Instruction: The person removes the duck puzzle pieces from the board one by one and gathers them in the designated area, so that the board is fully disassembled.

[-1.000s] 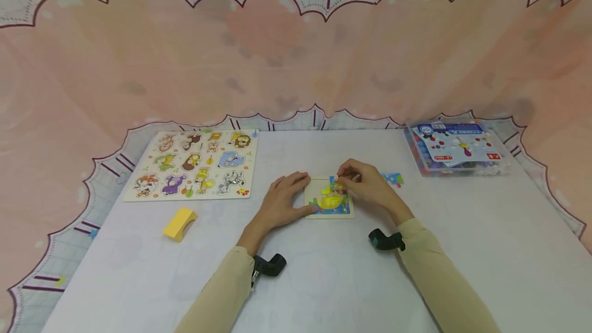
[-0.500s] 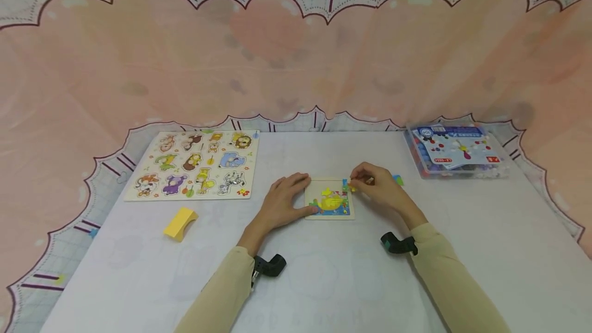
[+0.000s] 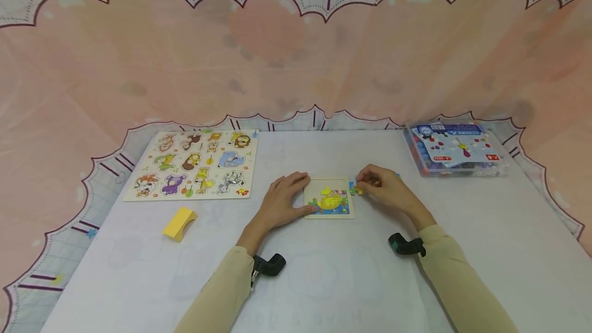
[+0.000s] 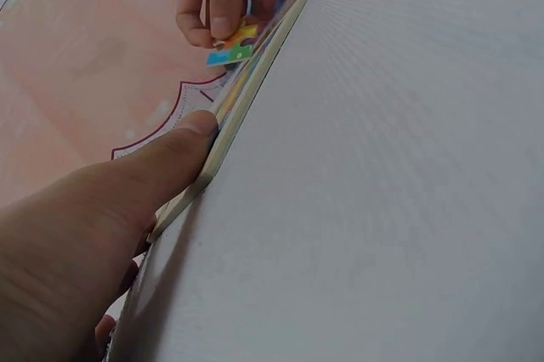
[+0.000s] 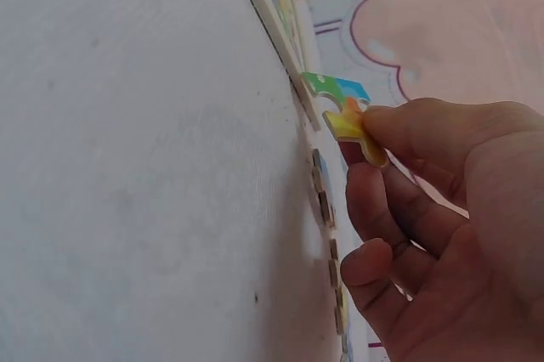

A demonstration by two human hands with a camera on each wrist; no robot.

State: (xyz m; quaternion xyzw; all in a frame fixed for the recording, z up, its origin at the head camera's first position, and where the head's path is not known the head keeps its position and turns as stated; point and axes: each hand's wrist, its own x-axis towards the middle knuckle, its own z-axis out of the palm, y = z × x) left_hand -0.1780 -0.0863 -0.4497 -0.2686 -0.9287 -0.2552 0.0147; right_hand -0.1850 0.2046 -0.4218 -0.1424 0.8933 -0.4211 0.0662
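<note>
My right hand (image 3: 381,186) pinches a jigsaw piece (image 5: 347,111), coloured green, blue and yellow, between thumb and fingers. It holds the piece just off the right edge of a small wooden puzzle tray (image 3: 319,185). Inside the tray lies a partly assembled duck picture (image 3: 330,202), with bare wood along its upper and left parts. My left hand (image 3: 282,202) lies at the tray's left side, fingers extended at the upper corner. Its thumb (image 4: 191,137) presses on the tray near the lower left corner. Loose pieces (image 5: 327,209) lie on the table under my right hand, mostly hidden in the head view.
A large animal puzzle board (image 3: 222,176) lies at the back left of the white table (image 3: 314,281). In front of it sits a yellow arched block (image 3: 179,224). At the back right stands a clear plastic box (image 3: 455,150) with a printed card on top.
My right hand has drawn back rightward from over the tray, carrying the jigsaw piece out past its right edge and turning it. The left hand stays where it was.
</note>
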